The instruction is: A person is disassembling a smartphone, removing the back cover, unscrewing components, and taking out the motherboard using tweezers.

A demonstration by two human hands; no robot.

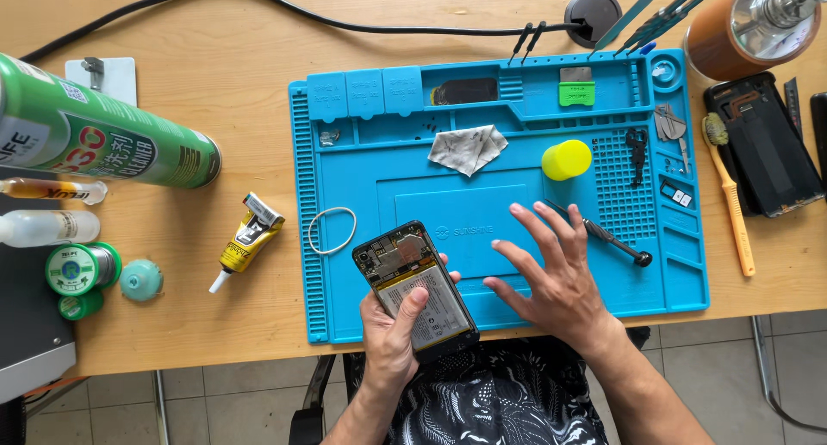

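So the left hand (pixel 389 329) is holding an opened phone (pixel 415 288) at the near edge of the blue repair mat (pixel 517 238), grip wrapped around the lower half with the thumb lying across the battery. Back cover's off, so the circuit board up top and the silver battery are showing, and the phone is sitting tilted, top end pointing away and to the left.

The right hand (pixel 551 277) is hovering or resting flat on the mat just beside it, fingers spread, pinching nothing. A small screwdriver (pixel 603 236) is lying right past the fingertips.

Looks to me like the teardown stage, inspecting the insides. I'd guess the next move needs a tool picked up, and a steady hold so the phone isn't slipping off the surface.
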